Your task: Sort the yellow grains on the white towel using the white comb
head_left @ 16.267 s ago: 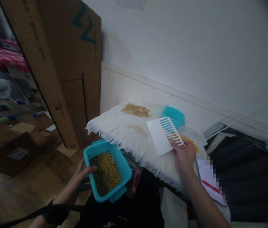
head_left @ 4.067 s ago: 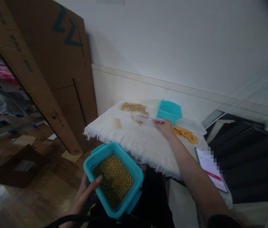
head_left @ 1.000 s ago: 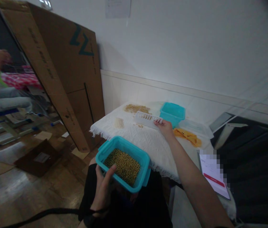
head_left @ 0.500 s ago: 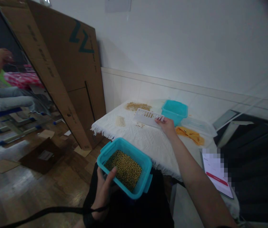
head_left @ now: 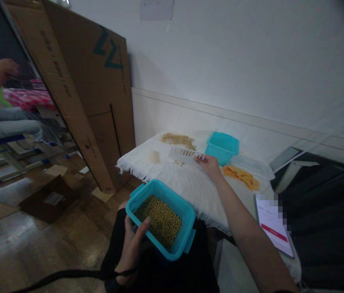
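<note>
My left hand (head_left: pixel 133 240) grips the near-left rim of a teal plastic container (head_left: pixel 187 209), thumb inside, above my lap. Yellowish soybeans (head_left: pixel 159 219) fill its lower part. Over the table my right hand (head_left: pixel 208 165) is closed on the right end of a white slotted plastic strip (head_left: pixel 176 154). A few soybeans (head_left: pixel 178 162) lie on the cloth just in front of the strip. Behind it is a spread pile of soybeans (head_left: pixel 178 140), and to its left sits a small whitish heap of grains (head_left: pixel 154 156).
A second teal container (head_left: pixel 222 148) stands at the back of the white-clothed table (head_left: pixel 187 183). Near it lie a clear lid (head_left: pixel 260 167), an orange cloth (head_left: pixel 241 177) and a tablet (head_left: pixel 275 228). A tall cardboard box (head_left: pixel 98 101) stands left; another person's hand (head_left: pixel 5 69) shows beyond.
My right hand has moved the slotted strip slightly left and lower over the cloth, and the strip is tilted differently. The container in my left hand stays nearly in place. The view has shifted a little.
</note>
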Demonstrator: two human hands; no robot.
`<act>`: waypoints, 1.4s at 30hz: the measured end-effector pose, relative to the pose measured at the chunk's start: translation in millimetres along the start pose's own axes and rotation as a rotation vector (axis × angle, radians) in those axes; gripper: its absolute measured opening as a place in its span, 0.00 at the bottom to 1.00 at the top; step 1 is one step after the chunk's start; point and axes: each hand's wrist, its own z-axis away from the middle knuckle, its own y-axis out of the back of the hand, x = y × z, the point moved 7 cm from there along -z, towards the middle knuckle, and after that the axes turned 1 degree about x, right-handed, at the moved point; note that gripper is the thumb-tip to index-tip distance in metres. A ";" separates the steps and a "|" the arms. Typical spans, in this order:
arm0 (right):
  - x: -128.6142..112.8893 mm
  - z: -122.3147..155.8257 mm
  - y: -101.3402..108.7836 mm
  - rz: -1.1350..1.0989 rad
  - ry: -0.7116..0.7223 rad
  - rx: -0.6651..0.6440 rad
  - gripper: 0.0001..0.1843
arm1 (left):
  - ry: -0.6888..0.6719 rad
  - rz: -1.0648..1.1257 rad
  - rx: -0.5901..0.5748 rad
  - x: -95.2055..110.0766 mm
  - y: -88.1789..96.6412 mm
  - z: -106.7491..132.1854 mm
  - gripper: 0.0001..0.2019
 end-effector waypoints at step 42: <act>-24.0 50.1 59.2 0.259 0.014 0.157 0.24 | 0.137 0.007 0.140 3.1 26.2 -48.9 0.32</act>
